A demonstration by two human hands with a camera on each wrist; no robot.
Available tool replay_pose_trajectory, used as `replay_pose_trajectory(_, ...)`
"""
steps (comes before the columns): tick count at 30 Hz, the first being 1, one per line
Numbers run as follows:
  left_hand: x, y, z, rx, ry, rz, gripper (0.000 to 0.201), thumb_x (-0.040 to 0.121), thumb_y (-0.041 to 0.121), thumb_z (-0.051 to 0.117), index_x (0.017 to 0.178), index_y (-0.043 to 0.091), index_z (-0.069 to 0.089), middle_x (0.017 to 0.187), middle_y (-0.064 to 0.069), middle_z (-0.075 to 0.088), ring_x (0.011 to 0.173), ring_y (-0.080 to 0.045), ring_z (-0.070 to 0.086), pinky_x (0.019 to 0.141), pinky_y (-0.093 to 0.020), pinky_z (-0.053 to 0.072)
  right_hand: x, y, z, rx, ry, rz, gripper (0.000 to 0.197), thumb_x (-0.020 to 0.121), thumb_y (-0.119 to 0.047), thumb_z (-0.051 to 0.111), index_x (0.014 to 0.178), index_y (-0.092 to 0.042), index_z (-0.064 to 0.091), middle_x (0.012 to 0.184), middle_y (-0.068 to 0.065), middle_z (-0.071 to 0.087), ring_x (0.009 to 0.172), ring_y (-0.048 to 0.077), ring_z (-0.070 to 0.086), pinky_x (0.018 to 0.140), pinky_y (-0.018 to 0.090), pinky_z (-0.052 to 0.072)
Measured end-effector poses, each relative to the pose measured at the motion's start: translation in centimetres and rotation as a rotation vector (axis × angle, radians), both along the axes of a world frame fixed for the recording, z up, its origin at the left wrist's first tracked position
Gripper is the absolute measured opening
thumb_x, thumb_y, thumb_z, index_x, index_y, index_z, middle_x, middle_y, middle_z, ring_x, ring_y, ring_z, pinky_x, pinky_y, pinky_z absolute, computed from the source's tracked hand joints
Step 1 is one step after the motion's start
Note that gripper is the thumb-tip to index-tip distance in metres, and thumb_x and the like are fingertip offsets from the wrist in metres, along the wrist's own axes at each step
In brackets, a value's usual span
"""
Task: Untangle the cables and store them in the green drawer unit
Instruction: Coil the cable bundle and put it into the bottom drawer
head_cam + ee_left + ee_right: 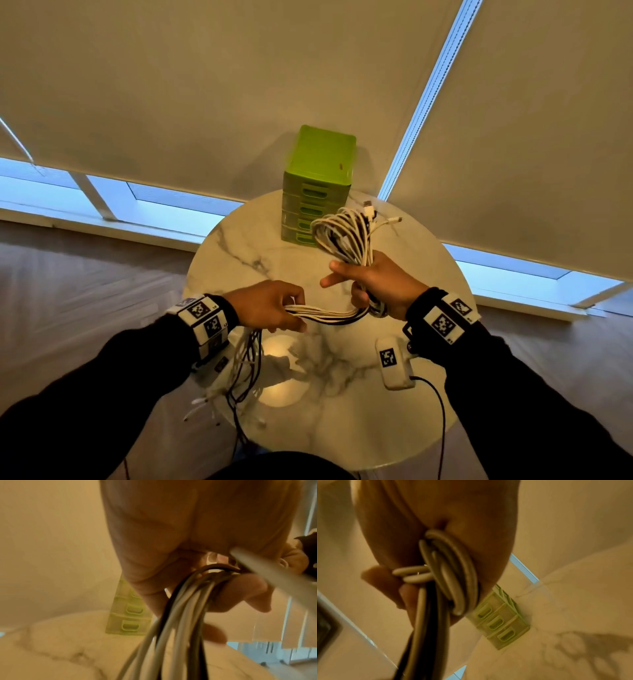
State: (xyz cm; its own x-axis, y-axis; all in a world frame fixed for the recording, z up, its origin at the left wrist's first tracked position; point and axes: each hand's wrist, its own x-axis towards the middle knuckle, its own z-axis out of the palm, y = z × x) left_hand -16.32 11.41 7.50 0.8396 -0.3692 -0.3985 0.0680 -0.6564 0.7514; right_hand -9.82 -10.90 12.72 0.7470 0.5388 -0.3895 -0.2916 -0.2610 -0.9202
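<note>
A bundle of white and black cables (342, 236) runs between both hands above the round marble table (239, 250). My right hand (373, 284) grips the coiled loops, whose plug ends stick up toward the green drawer unit (318, 178). My left hand (270, 305) holds the straight strands (325, 313) that stretch across to the right hand; loose ends hang down below it over the table's left edge. The left wrist view shows fingers curled round the cables (180, 608). In the right wrist view the looped cables (452, 574) sit in the palm. The green unit's drawers look closed.
The green drawer unit (501, 623) stands at the table's far edge against drawn window blinds. A small white tagged device (392, 363) with a black lead lies on the table near my right wrist. Wooden floor surrounds the table.
</note>
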Motion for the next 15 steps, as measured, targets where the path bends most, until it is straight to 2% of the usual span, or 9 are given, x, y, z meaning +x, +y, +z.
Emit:
replay_pose_trajectory(3,1.0,0.5,0.3,0.17,-0.208,-0.031,0.02,0.08,0.04,0.081,0.081,0.027,0.065,0.071,0.009,0.065,0.063,-0.005,0.057,0.06,-0.028,0.043,-0.3,0.5,-1.3,-0.166,-0.077,0.103,0.032,0.094,-0.031,0.068,0.117,-0.01,0.06,0.097,0.01,0.077,0.041,0.013,0.045,0.044,0.023,0.043)
replay_pose_trajectory(5,1.6,0.5,0.6,0.215,-0.289,-0.019,0.019,0.078,0.04,0.081,0.079,0.025,0.07,0.073,0.006,0.069,0.065,-0.008,0.062,0.064,-0.034,0.052,-0.9,0.9,-2.2,-0.238,-0.1,0.151,0.031,0.09,-0.034,0.073,0.114,-0.017,0.064,0.081,0.003,0.077,0.043,0.014,0.048,0.045,0.025,0.043)
replay_pose_trajectory(7,2.0,0.2,0.6,0.273,-0.343,-0.004,0.022,0.077,0.044,0.08,0.079,0.023,0.072,0.075,0.003,0.071,0.067,-0.013,0.064,0.068,-0.038,0.057,-1.7,1.4,-2.6,-0.237,-0.107,0.164,0.027,0.083,-0.028,0.081,0.103,-0.018,0.066,0.065,0.0,0.07,0.046,0.014,0.054,0.048,0.026,0.047)
replay_pose_trajectory(9,2.5,0.1,0.3,0.314,-0.387,0.003,0.032,0.076,0.052,0.076,0.087,0.021,0.074,0.079,0.002,0.073,0.068,-0.014,0.065,0.069,-0.038,0.058,-2.1,1.8,-3.0,-0.206,-0.095,0.191,0.031,0.075,-0.019,0.087,0.097,-0.008,0.068,0.072,0.006,0.07,0.057,0.017,0.061,0.056,0.03,0.052)
replay_pose_trajectory(12,3.0,0.0,0.1,0.308,-0.418,0.036,0.045,0.069,0.062,0.075,0.097,0.026,0.077,0.083,0.003,0.076,0.069,-0.013,0.067,0.071,-0.038,0.059,-2.8,2.8,-3.6,-0.27,-0.103,0.213,0.051,0.065,-0.021,0.093,0.099,0.006,0.066,0.086,0.023,0.072,0.069,0.033,0.065,0.066,0.046,0.056)
replay_pose_trajectory(13,3.2,0.0,0.2,0.306,-0.419,0.037,0.047,0.069,0.063,0.077,0.098,0.026,0.077,0.085,0.003,0.077,0.07,-0.013,0.068,0.072,-0.037,0.059,-2.8,3.0,-4.0,-0.301,-0.117,0.197,0.052,0.064,-0.022,0.093,0.1,0.006,0.068,0.09,0.024,0.073,0.072,0.034,0.067,0.07,0.043,0.058)
replay_pose_trajectory(15,3.4,-0.1,0.6,0.303,-0.409,0.011,0.049,0.07,0.063,0.08,0.104,0.027,0.077,0.092,0.003,0.078,0.076,-0.012,0.07,0.076,-0.035,0.059,-2.6,3.0,-4.2,-0.362,-0.135,0.165,0.037,0.068,-0.018,0.088,0.095,0.002,0.072,0.084,0.018,0.074,0.066,0.024,0.067,0.063,0.031,0.056)
